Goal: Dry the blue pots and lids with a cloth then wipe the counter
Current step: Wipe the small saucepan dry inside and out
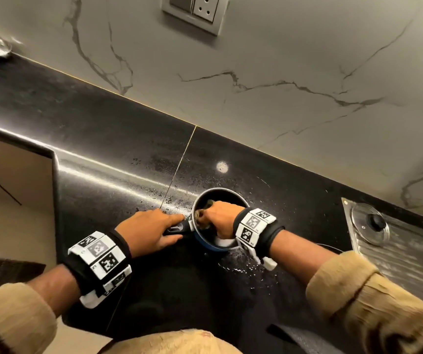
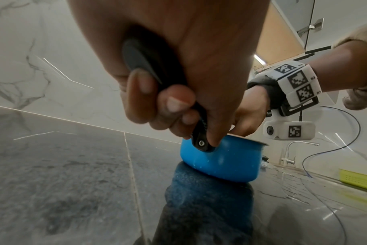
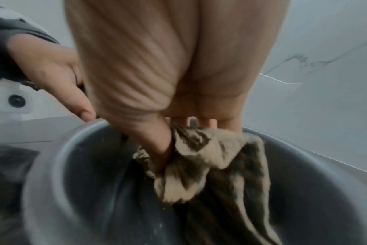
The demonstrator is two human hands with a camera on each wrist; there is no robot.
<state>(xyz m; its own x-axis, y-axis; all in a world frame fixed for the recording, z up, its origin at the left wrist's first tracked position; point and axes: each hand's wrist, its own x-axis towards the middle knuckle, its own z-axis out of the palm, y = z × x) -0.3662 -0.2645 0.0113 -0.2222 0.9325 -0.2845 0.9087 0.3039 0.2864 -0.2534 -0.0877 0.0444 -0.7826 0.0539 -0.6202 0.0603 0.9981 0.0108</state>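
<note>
A small blue pot (image 1: 206, 243) (image 2: 220, 163) with a dark inside stands on the black counter (image 1: 118, 149). My left hand (image 1: 151, 232) (image 2: 178, 92) grips its black handle (image 1: 177, 229) (image 2: 201, 136), fingers curled under it. My right hand (image 1: 218, 218) (image 3: 178, 92) reaches down into the pot and holds a bunched tan and dark cloth (image 1: 201, 215) (image 3: 207, 165) against the inner wall (image 3: 80, 165). A glass lid (image 1: 370, 223) with a black knob lies on the steel drainboard (image 1: 404, 254) at the right.
Water drops lie on the counter beside the pot (image 1: 243, 268). A marble wall (image 1: 282, 72) with a socket plate (image 1: 195, 11) runs behind. The counter edge drops off at the left (image 1: 54, 159). A tap (image 2: 291, 149) and a yellow-green tray (image 2: 358, 179) stand further right.
</note>
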